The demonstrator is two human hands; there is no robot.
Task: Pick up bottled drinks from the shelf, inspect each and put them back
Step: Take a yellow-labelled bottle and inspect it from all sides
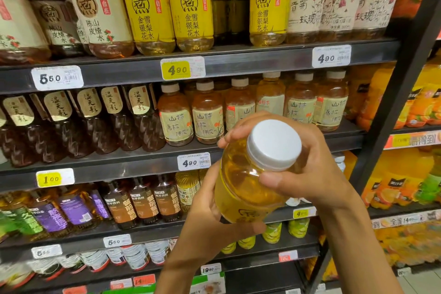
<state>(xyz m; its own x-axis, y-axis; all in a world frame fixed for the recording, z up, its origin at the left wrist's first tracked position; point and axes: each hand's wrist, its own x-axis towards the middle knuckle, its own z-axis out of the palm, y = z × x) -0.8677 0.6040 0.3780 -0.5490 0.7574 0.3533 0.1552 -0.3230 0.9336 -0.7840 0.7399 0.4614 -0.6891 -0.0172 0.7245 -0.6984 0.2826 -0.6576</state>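
Observation:
A clear bottle of yellow drink [241,181] with a white cap [274,144] and a yellow label is held in front of the shelves, tilted so the cap points toward me. My left hand [205,219] grips its lower body from below and the left. My right hand [307,162] curls round its shoulder just under the cap. On the top shelf [238,62] stand matching yellow-labelled bottles [191,12], with a dark gap [229,9] between them where bottles stand further back.
Several shelves hold rows of bottled teas and juices behind price tags [182,69]. A dark metal upright [393,107] divides this bay from a bay of orange drinks [405,188] on the right. Floor shows at the bottom right.

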